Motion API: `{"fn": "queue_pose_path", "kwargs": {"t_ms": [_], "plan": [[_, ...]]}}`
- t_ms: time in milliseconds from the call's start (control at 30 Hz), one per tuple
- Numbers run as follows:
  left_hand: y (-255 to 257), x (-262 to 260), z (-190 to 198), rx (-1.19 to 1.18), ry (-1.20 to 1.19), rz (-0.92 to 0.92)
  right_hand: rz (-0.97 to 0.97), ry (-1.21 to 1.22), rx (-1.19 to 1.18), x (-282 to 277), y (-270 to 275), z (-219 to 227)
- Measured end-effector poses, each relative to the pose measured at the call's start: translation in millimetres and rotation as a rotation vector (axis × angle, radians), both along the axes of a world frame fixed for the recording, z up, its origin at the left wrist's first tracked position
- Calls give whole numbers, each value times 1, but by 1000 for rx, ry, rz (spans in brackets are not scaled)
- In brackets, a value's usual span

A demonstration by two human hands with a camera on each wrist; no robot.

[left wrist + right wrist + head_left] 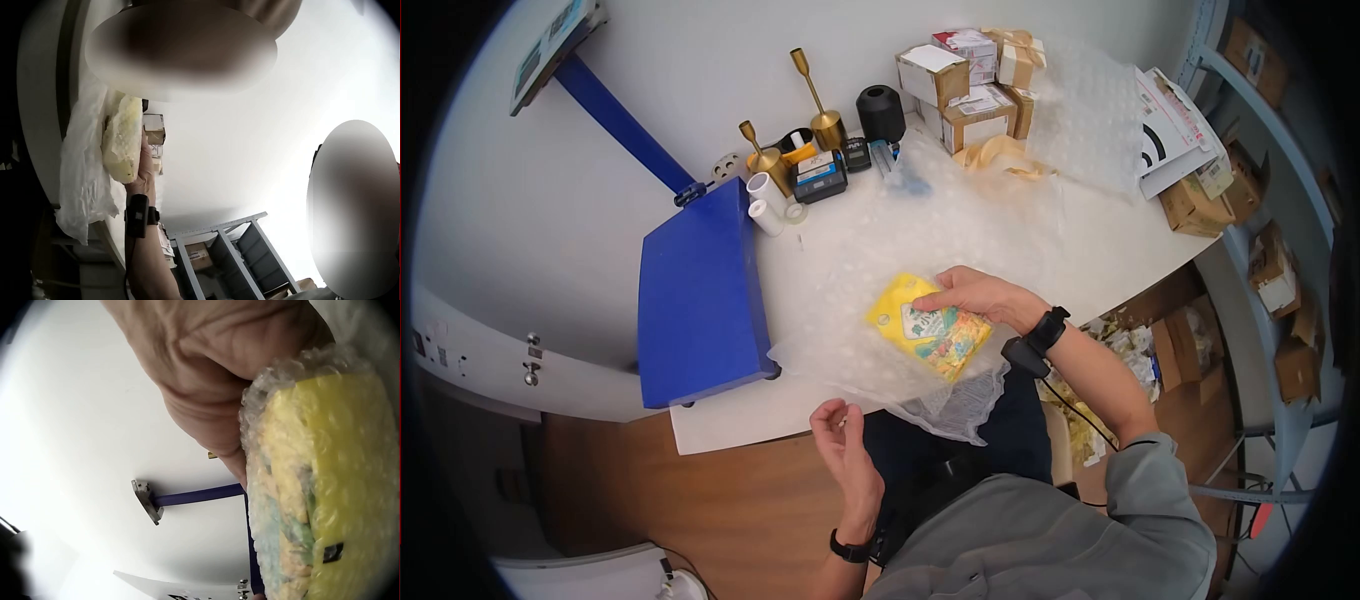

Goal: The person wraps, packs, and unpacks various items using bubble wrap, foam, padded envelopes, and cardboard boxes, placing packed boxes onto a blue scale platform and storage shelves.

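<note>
My right hand [978, 292] grips a yellow printed packet [930, 345], thumb on top, above the front part of the table. Clear bubble wrap [269, 381] covers the packet in the right wrist view. Side-on in the left wrist view, the wrapped packet [125, 140] looks thick. Beneath it, a clear plastic sheet [960, 405] hangs over the table's front edge. My left hand [847, 460] is raised just off that edge, fingers bent and thumb near them. A tiny pale spot shows at its fingertips; I cannot tell whether it is something held.
A blue platform scale [700, 300] stands on the left of the white table [730, 425]. Behind are white rolls [767, 195], brass candle holders [828, 125] and a black device [820, 177]. Small boxes [978, 115] are stacked at the back; grey shelving [1280, 330] stands right.
</note>
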State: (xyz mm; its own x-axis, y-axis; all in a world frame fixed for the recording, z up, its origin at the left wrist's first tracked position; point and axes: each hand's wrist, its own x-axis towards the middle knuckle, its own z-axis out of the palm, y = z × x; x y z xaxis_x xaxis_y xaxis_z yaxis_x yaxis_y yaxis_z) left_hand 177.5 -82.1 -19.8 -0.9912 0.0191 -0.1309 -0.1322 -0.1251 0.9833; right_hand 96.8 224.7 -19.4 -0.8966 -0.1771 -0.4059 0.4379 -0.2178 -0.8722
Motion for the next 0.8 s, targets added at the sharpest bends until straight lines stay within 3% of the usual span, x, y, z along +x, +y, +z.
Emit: {"fn": "queue_pose_path", "kwargs": {"t_ms": [133, 233, 267, 400, 667, 800], "plan": [[-14, 18, -15, 57, -234, 66, 181, -1, 125, -4, -4, 32], [0, 16, 2, 91, -180, -46, 324, 36, 91, -11, -19, 42], [6, 15, -1, 103, -272, -66, 381, 63, 66, -14, -23, 45], [13, 14, -6, 175, -392, -204, 421, 67, 222, -27, -34, 25], [31, -3, -16, 83, -355, -201, 470, 92, 292, -35, -28, 36], [32, -2, -25, 214, -370, -263, 455, 102, 286, -40, -26, 34]]}}
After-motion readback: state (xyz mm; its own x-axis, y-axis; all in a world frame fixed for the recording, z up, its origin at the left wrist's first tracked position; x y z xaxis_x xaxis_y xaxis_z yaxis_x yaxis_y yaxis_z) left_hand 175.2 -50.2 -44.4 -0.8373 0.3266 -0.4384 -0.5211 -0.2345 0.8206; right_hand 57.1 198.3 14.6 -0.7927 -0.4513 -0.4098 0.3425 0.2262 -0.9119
